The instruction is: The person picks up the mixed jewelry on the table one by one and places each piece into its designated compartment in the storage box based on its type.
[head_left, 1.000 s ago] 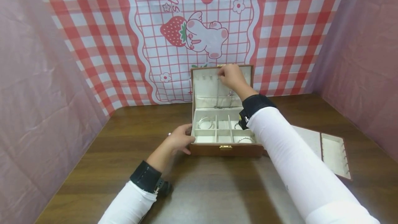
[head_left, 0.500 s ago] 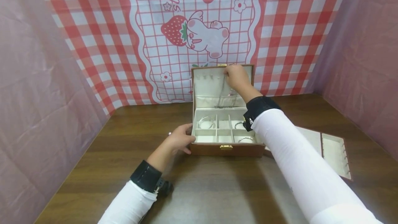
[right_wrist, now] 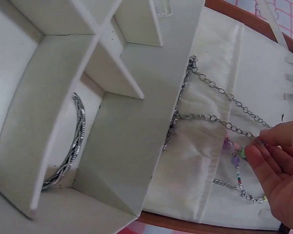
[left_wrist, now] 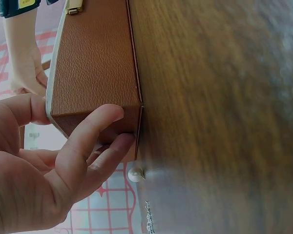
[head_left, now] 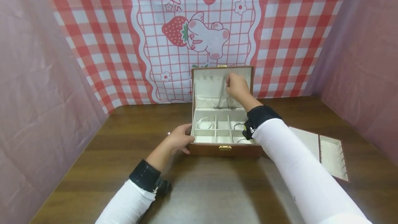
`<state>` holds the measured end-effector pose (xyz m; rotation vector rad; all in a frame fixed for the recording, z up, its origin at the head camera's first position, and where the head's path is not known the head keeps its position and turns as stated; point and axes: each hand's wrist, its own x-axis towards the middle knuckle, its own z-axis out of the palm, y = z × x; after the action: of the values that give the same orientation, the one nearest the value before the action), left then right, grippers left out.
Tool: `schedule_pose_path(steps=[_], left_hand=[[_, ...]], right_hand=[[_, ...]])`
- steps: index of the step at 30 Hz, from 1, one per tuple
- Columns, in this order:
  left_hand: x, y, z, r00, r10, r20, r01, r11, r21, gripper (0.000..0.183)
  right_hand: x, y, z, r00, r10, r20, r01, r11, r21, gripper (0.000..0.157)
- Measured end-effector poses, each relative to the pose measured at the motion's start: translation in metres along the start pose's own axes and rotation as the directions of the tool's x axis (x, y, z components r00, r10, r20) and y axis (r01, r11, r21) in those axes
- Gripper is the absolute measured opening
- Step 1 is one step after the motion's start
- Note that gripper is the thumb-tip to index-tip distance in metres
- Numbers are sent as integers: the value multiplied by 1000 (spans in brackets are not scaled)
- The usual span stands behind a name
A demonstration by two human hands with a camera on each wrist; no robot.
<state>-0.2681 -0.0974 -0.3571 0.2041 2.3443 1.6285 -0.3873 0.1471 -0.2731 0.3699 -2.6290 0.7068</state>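
Right hand (head_left: 237, 86) pinches silver chain (right_wrist: 213, 118) before the raised lid (head_left: 203, 87); lower links bunch at jewelry box's (head_left: 205, 149) far edge. Left hand (head_left: 178, 138) rests, fingers apart, against its left end. Likely hanging or unhooking; unclear which. Next calls for avoiding beaded strand (right_wrist: 235, 160).

A: Backdrop?
B: Red-and-white checked cloth (head_left: 286, 37), hung behind the table (head_left: 124, 141). Gridded centre panel (head_left: 152, 56), wavy-edged; strawberries (head_left: 175, 31), flowers (head_left: 240, 7), sideways cartoon animal (head_left: 202, 40).
A: Flanks?
B: Creased pinkish drapes (head_left: 46, 89), both sides.
A: Surface, light?
B: Brown wood grain; soft pale sheen (head_left: 199, 196) in foreground.
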Motion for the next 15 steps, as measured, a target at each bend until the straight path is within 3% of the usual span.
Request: schedule_pose_path(steps=[5, 10, 13, 15], left_hand=[[0, -3, 1, 1000, 6, 2, -6, 1000, -4, 76], [0, -2, 0, 1000, 8, 4, -8, 1000, -4, 75], [-1, -1, -1, 1000, 10, 4, -10, 1000, 4, 73], [-2, -1, -1, 1000, 12, 1, -12, 1000, 8, 73]], right_hand=[[-2, 6, 0, 998, -59, 28, 60, 996, -62, 6], [-2, 11, -7, 994, -47, 95, 55, 996, -75, 2], [-2, 13, -11, 979, -57, 197, 76, 993, -94, 6], [-1, 14, -12, 951, -59, 305, 98, 989, -115, 10]])
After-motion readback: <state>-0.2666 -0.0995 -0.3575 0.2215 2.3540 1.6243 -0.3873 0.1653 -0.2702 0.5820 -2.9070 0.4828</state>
